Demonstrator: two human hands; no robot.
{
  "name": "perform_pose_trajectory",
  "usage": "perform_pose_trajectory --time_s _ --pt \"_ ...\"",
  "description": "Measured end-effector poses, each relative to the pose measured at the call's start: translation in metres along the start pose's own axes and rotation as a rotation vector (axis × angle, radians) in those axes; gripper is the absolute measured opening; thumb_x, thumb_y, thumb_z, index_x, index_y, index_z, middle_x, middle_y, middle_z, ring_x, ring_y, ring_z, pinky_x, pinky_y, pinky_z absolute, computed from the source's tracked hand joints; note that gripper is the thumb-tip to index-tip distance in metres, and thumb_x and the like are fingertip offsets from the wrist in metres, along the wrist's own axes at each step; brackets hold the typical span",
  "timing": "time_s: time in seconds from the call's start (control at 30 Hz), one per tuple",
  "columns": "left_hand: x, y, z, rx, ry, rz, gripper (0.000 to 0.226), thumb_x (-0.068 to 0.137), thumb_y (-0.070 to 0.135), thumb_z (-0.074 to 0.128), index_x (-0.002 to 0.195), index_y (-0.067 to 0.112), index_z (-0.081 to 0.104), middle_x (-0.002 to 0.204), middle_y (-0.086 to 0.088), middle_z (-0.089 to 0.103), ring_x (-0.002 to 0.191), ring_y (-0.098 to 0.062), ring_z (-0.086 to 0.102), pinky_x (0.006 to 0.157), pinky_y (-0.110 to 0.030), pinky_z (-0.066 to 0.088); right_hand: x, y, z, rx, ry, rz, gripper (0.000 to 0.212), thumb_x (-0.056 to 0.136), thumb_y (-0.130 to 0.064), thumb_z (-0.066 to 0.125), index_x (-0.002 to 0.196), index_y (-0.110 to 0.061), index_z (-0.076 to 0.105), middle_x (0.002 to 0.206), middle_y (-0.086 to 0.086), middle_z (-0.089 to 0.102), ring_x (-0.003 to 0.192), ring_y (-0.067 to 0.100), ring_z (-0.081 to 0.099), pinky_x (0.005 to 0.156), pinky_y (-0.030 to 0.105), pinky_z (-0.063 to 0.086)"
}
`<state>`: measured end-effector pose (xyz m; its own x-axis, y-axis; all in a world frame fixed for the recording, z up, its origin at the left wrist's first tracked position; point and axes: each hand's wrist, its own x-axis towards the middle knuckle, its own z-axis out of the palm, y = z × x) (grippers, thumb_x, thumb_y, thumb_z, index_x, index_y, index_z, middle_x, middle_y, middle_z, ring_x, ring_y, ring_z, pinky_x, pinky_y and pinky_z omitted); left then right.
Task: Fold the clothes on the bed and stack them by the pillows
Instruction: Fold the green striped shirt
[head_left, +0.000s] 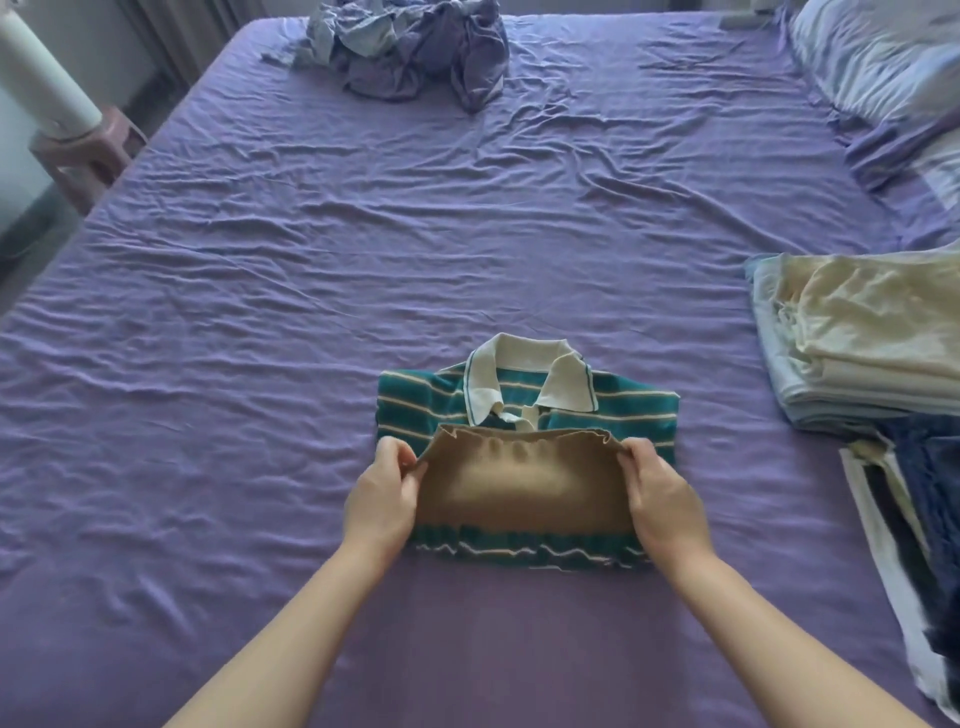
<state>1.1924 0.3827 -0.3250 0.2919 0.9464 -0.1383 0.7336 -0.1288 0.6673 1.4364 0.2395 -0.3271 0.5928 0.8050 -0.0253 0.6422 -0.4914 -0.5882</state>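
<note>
So both hands, left hand (382, 493) and right hand (662, 499), pinch the tan hem of the striped polo (524, 467) near the bed's (260, 260) front edge; soft, light knit, probably best gripped by its folded corners.

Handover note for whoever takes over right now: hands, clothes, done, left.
Left hand and right hand each pinch a corner of the tan hem, mid-fold on the striped polo shirt, near edge of the bed.
Done: folded stack at right, toward the pillows.
Left: finish this fold, stack the shirt, then fold the crumpled pile at the far side.
</note>
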Motion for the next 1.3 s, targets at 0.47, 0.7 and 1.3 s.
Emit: perform_pose_trajectory --time_s 0.47,0.7,1.3 --pt "0.143 0.016 0.036 0.476 -0.03 0.177 0.031 0.096 0.047 0.038 0.097 0.016 0.037 0.07 0.0 0.059 0.061 -0.026 0.061 0.046 -0.029 0.034 0.127 0.005 0.037 -0.252 -0.015 0.12 0.025 0.1 -0.035 0.03 0.107 -0.016 0.044 0.09 0.005 0.064 0.073 0.029 0.059 0.058 0.035 0.038" --pt "0.117 -0.005 0.065 0.436 0.203 0.631 0.024 0.083 0.017 0.059 0.107 0.014 0.058 0.116 -0.007 0.055 0.104 -0.029 0.055 0.091 -0.041 0.039 0.09 0.001 0.061 -0.396 0.088 -0.229 0.035 0.087 -0.022 0.061 0.119 -0.008 0.06 0.122 0.012 0.06 0.115 0.031 0.056 0.095 0.043 0.04" --pt "0.068 -0.015 0.044 0.657 -0.316 0.57 0.055 0.065 0.035 0.085 0.113 0.015 0.069 0.127 -0.012 0.061 0.118 -0.034 0.057 0.093 -0.057 0.047 0.049 0.023 0.053 -0.541 -0.377 -0.283 0.045 0.077 -0.041 0.071 0.117 -0.021 0.067 0.128 0.012 0.06 0.121 0.035 0.053 0.092 0.057 0.043"
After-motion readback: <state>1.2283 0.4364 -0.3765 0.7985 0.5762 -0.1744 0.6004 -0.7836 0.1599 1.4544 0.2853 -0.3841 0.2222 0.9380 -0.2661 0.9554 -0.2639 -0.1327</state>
